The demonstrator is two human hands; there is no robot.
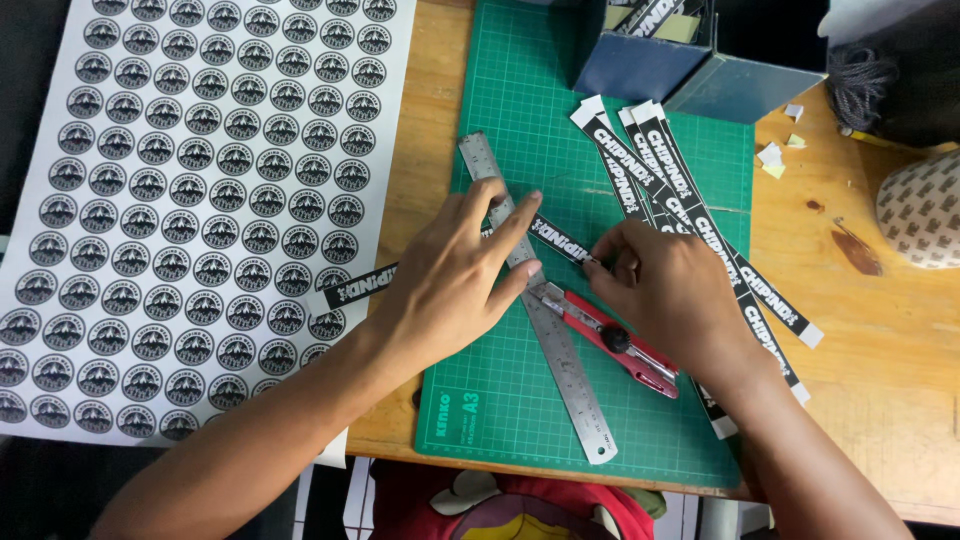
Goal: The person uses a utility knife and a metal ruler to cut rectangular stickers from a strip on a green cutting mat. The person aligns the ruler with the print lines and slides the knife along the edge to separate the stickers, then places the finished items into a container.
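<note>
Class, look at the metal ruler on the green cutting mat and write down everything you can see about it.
The ruler is a long, flat strip of silvery steel with fine markings along its edges and a small hole near its lower end. It lies diagonally on the green cutting mat, upper end toward the top left. The left hand presses on its upper half, fingers spread across it. A red utility knife lies against its right edge, and a black printed strip passes under it.

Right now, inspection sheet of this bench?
Surface: green cutting mat on wooden table.
Job's things: steel ruler lies diagonally across a black printed strip; red utility knife lies on the mat.
Clutter: loose strips, sticker sheet, blue boxes, paper scraps.
Grips: left hand presses the ruler; right hand pinches the strip.
Cables: nothing seen.
Surroundings: dark cord bundle, patterned cap.
</note>
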